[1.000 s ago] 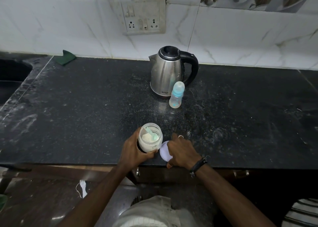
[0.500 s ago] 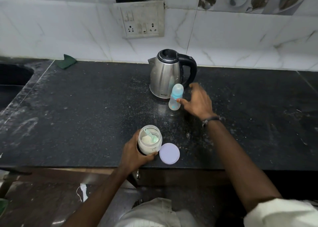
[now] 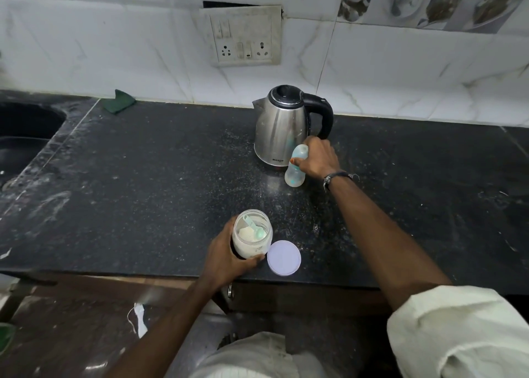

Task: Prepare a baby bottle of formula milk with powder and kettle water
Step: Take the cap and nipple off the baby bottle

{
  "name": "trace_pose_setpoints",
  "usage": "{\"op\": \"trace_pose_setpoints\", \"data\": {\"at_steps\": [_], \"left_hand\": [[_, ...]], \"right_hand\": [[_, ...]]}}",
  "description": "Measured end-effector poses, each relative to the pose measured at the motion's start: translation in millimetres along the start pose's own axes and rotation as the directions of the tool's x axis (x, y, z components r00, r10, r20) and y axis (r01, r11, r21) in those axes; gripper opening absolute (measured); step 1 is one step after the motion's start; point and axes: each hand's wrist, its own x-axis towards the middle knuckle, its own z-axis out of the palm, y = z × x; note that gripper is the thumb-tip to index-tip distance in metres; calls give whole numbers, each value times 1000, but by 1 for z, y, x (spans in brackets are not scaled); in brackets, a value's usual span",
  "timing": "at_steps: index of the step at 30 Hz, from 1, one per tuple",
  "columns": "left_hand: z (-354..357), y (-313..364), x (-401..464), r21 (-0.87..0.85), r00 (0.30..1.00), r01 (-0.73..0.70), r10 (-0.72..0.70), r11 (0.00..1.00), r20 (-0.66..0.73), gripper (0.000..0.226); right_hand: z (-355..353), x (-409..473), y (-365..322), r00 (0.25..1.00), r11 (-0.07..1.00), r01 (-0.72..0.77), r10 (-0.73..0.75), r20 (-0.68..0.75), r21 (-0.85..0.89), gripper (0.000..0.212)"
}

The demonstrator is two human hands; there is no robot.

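Note:
A clear baby bottle (image 3: 294,174) with a pale cap stands on the black counter (image 3: 143,191), just in front of a steel kettle (image 3: 282,128) with a black lid and handle. My right hand (image 3: 316,158) is wrapped around the bottle's upper half. Near the counter's front edge, my left hand (image 3: 226,256) grips an open jar of white formula powder (image 3: 252,234). A pale green scoop (image 3: 253,228) lies inside the jar. The jar's round pale lid (image 3: 284,258) rests flat on the counter beside it.
A dark sink (image 3: 25,137) is set into the counter at the far left. A green cloth (image 3: 118,101) lies by the tiled wall. A socket panel (image 3: 243,38) is on the wall above the kettle. The counter is dusted with powder.
My right hand left the lid on the counter, reached back to the kettle and closed around the baby bottle. My left hand kept holding the jar.

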Motion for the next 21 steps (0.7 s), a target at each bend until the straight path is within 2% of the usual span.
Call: {"op": "trace_pose_setpoints", "data": {"at_steps": [8, 14, 18, 21], "left_hand": [[-1, 3, -1, -19, 997, 75, -75, 997, 22, 107], [-7, 12, -6, -24, 992, 124, -124, 992, 8, 141], [-14, 25, -13, 92, 992, 20, -8, 996, -126, 151], [-16, 45, -15, 154, 965, -156, 184, 976, -186, 145]], "right_hand": [[-9, -49, 21, 998, 999, -29, 30, 46, -16, 55], [-14, -96, 34, 997, 998, -56, 56, 50, -15, 52], [-14, -121, 41, 997, 998, -56, 56, 52, -15, 52], [-13, -133, 44, 997, 998, -53, 54, 47, -17, 51]]}}
